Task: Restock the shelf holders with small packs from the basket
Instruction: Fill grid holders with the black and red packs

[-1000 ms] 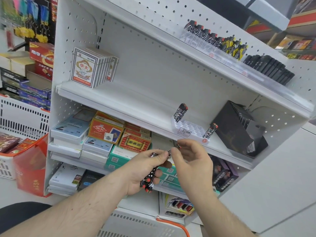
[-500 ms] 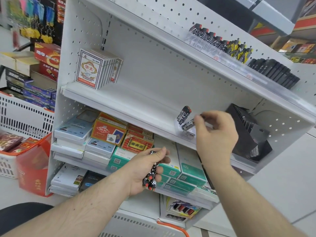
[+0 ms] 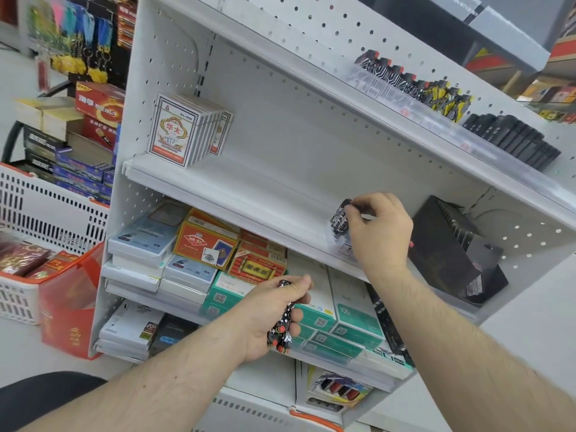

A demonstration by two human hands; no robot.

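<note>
The right hand (image 3: 378, 232) is up at the middle shelf (image 3: 237, 194), fingers curled, pinching the top of a small black patterned pack (image 3: 340, 217) that stands nearly upright in the clear holder (image 3: 338, 247) at the shelf's front edge. The holder is mostly hidden behind the hand. At 3 o'clock of that hand a black box (image 3: 448, 244) sits tilted on the same shelf.

The left hand (image 3: 274, 319), at 7 o'clock of the right one and well apart from it, is closed round a bunch of packs (image 3: 282, 330), black with white and red marks; their red-tipped ends stick out below the fingers. It hangs in front of the green boxes (image 3: 343, 325) on the lower shelf.

At 10 o'clock on the middle shelf stands a row of card decks (image 3: 187, 129). On the top shelf, at 1 o'clock, a full row of patterned and black packs (image 3: 436, 98) stands behind a clear strip. At 9 o'clock a white basket (image 3: 46, 207) holds blue boxes, with a red box (image 3: 67, 304) just below it.
</note>
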